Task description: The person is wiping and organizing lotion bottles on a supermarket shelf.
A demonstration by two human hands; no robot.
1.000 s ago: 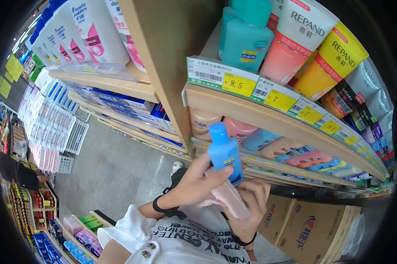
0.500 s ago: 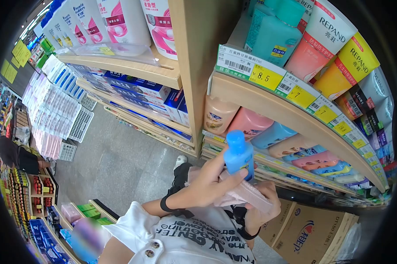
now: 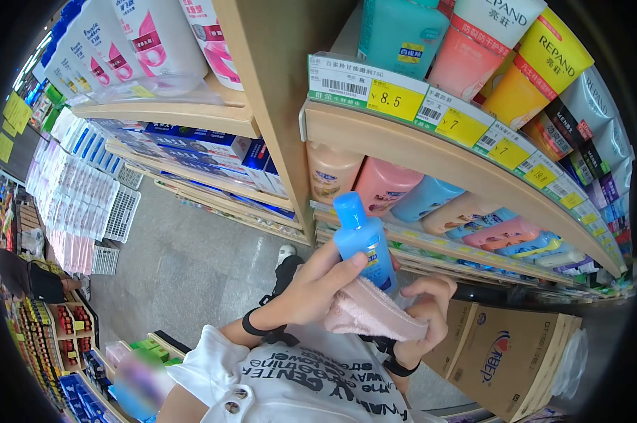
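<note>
A blue bottle (image 3: 364,243) with a blue cap is held upright, slightly tilted, in my left hand (image 3: 318,285), its thumb across the label. Below the bottle a pink cloth (image 3: 375,314) hangs folded between both hands. The cloth's right end lies in my right hand (image 3: 431,314), whose fingers are curled around it. The bottle is in front of the lower shelf, where peach (image 3: 335,169), pink (image 3: 387,185) and blue bottles stand.
A curved shelf edge with price tags (image 3: 396,99) carries tubes and bottles at the upper right. Shampoo bottles (image 3: 153,42) fill the left shelf. A cardboard box (image 3: 502,359) is at the lower right. Another person (image 3: 29,275) is at the far left.
The view has shifted, and the bottle shows more of its label. The fingers of my right hand have moved up near the bottle's base, and the cloth hangs lower and looser.
</note>
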